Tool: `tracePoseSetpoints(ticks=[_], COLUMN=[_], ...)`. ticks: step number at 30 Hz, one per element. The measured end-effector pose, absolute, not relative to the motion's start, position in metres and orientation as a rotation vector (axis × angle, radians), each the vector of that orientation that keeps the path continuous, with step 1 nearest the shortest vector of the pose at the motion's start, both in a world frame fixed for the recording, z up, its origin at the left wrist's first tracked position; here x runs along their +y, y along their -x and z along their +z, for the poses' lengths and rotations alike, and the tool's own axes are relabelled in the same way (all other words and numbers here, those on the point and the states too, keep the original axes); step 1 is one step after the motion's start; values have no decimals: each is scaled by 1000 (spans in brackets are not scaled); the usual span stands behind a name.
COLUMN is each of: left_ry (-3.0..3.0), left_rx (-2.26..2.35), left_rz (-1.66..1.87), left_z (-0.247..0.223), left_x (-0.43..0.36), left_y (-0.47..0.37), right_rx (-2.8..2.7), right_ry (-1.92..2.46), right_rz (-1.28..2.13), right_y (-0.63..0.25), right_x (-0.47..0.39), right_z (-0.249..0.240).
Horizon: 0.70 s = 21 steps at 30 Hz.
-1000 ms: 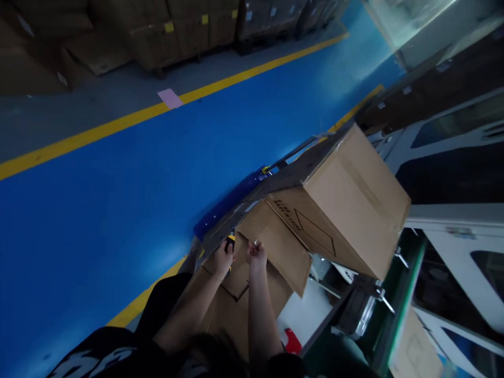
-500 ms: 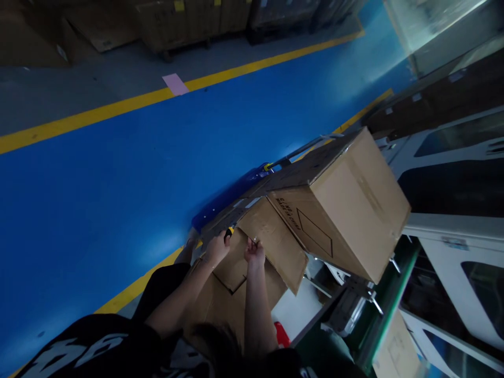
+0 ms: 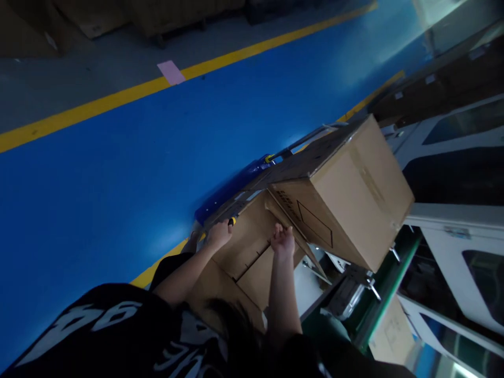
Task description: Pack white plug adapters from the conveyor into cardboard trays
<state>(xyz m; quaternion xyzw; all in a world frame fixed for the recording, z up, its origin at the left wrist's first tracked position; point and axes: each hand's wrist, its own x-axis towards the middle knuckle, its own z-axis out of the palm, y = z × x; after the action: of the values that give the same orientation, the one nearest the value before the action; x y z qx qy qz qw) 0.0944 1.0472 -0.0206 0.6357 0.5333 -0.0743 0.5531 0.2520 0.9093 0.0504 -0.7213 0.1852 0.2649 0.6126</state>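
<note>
My left hand [image 3: 219,234] is closed around a yellow-and-black utility knife [image 3: 232,221], at the left side of an opened cardboard box [image 3: 246,228]. The knife's blade cannot be made out. My right hand [image 3: 282,240] is over the box's right side, fingers loosely bent and apart, against or close to the raised cardboard flap [image 3: 301,236]. That flap leans back toward a larger closed carton [image 3: 362,189] standing just beyond. Inside the open box, brown cardboard panels with a slotted divider edge [image 3: 254,264] show.
A blue cart edge [image 3: 232,191] with a metal handle runs along the cartons' left side. A green-edged conveyor frame [image 3: 394,289] with metal clamps lies at right, beside white machine doors [image 3: 441,247]. Yellow lines [image 3: 118,97] mark the blue floor [image 3: 118,184].
The box flap has swung up and back to the right, uncovering the inside. My right hand has moved right with it. My left hand stays near the box's left side with the knife.
</note>
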Motion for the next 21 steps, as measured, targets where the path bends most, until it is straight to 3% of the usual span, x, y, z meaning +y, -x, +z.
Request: tracePoseSetpoints(ticks=[10,13,16,21], left_ry=[-1160,-1008,-987,-869], left_rx=[1174,1271,1372,1575], left_rz=[253,393,500,510], left_z=[17,41,68,100], left_x=[1134,1167,1180,1165], left_y=[-5,31,73,124], right_rx=[259,14,-741,-826], right_ry=[1826,1911,2239,2645], right_rz=[495,678,1173,1329], right_y=[-271,-204,-107,-13], right_x=[922,889,839,792], right_z=[109,148,171,161])
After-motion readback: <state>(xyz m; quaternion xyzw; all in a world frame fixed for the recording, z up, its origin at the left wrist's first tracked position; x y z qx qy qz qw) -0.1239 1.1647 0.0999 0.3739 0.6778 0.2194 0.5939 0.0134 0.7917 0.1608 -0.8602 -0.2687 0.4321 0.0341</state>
